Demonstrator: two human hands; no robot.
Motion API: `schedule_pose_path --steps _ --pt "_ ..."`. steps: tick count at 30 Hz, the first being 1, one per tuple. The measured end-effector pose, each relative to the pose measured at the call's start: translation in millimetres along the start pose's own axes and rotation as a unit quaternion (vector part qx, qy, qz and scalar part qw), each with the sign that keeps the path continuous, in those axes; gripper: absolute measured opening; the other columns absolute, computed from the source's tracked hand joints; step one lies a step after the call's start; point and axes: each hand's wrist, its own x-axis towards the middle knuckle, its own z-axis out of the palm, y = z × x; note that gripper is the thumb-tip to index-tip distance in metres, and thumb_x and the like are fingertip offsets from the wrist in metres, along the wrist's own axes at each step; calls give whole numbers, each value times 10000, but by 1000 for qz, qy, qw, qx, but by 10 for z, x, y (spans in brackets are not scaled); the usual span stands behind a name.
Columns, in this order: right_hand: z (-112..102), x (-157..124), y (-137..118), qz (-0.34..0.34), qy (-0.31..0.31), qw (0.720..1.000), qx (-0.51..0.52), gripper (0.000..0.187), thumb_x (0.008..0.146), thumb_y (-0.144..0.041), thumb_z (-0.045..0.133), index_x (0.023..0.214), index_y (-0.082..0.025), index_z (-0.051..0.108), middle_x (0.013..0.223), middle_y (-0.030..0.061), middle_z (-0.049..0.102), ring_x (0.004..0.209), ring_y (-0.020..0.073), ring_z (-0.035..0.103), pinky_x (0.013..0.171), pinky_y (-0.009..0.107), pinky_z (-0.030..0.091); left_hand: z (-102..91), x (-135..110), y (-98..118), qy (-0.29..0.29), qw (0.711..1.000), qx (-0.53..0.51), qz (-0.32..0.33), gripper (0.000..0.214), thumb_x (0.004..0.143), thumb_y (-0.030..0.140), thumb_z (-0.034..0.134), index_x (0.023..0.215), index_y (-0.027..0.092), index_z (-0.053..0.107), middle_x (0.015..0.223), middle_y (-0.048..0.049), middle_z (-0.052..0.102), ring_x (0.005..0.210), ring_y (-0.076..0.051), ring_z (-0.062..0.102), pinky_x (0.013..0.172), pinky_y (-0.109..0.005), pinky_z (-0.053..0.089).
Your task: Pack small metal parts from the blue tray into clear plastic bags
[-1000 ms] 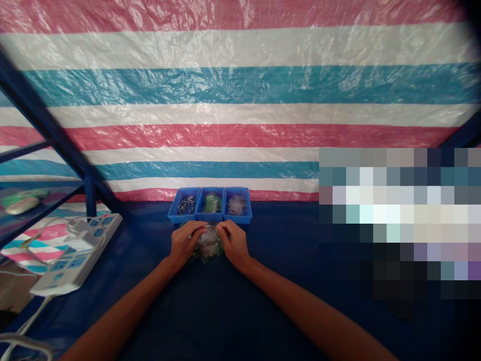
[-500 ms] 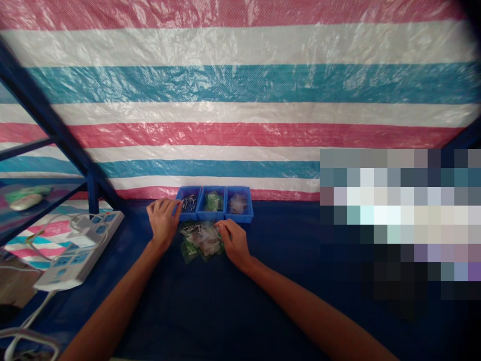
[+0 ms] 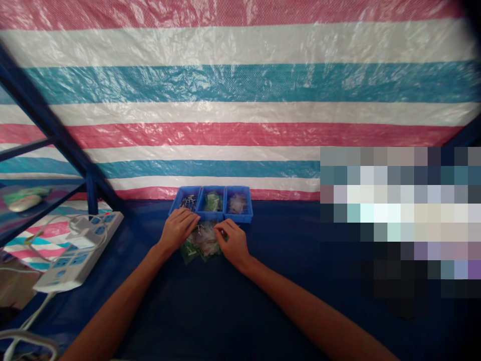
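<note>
My left hand (image 3: 179,229) hovers over the left edge of a loose pile, its fingers bent and close together; whatever they hold, if anything, is hidden. My right hand (image 3: 233,241) is at the pile's right side with thumb and forefinger pinched, and what lies between them is too small to name. The pile mixes green packets (image 3: 191,250), clear plastic packets (image 3: 209,240) and small metal pins. Behind it stand three blue bins in a row: the left bin (image 3: 173,205) has metal pins, the middle bin (image 3: 213,215) green packets, the right bin (image 3: 240,218) clear packets.
A white power strip (image 3: 84,265) with cables lies at the left on the dark blue table (image 3: 203,311). Blue metal frame bars (image 3: 75,145) rise beside it. A striped plastic sheet (image 3: 240,135) hangs behind the bins. The right side is pixelated.
My left hand has come right and toward me, from beside the left bin to above the pile. The right hand stays at the pile with its fingers slightly shifted.
</note>
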Motion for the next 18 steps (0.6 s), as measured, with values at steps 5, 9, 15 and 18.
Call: schedule_pose_path --steps 5,9,15,18 --pt "4 -13 -22 -13 -16 999 -39 104 835 -200 532 829 -192 636 816 49 608 782 169 559 733 269 427 -23 11 125 -112 987 -67 91 192 888 289 495 851 189 655 789 -54 656 796 -167 593 805 -309 455" --pt "7 -17 -19 -22 -38 998 -37 112 850 -203 525 814 -189 630 776 35 606 752 161 561 711 264 423 -32 12 85 -123 985 -95 81 188 872 312 519 899 189 660 853 -66 659 842 -171 604 838 -322 467" --pt "12 -1 -14 -18 -39 999 -24 128 855 -215 522 795 -189 633 744 22 606 698 145 560 659 246 420 -89 14 1 -145 977 -144 61 238 857 147 461 969 199 664 939 -78 649 893 -174 602 818 -305 497" --pt "0 6 -25 -18 -34 999 -17 131 851 -209 522 784 -186 633 721 16 600 677 140 558 646 242 416 -76 -5 -6 -153 976 -139 69 268 829 107 465 971 204 671 980 -79 643 915 -179 604 836 -314 498"
